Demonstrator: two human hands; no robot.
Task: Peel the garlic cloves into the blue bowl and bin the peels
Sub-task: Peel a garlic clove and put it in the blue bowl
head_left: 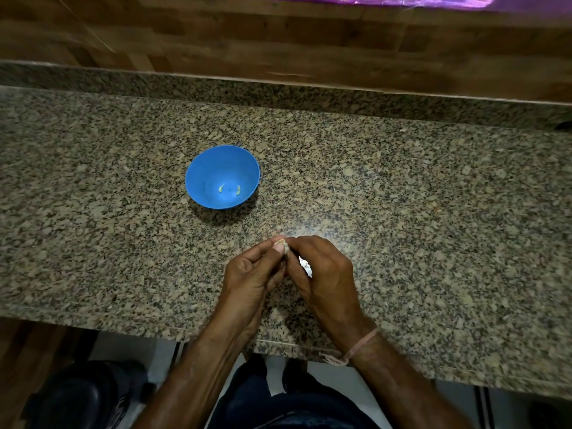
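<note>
A blue bowl [222, 177] stands on the granite counter [402, 212], with two small pale garlic pieces [229, 189] at its bottom. In front of it, near the counter's front edge, my left hand [253, 275] and my right hand [322, 274] meet fingertip to fingertip. Both pinch one small pale garlic clove [283, 244], which is mostly hidden by the fingers. A white scrap of peel [305, 265] shows under my right hand's fingers.
A wooden wall panel [278, 41] rises behind the counter's granite upstand. Below the front edge I see a dark bin or bag [83, 394] on the floor at the left, and my legs in dark trousers.
</note>
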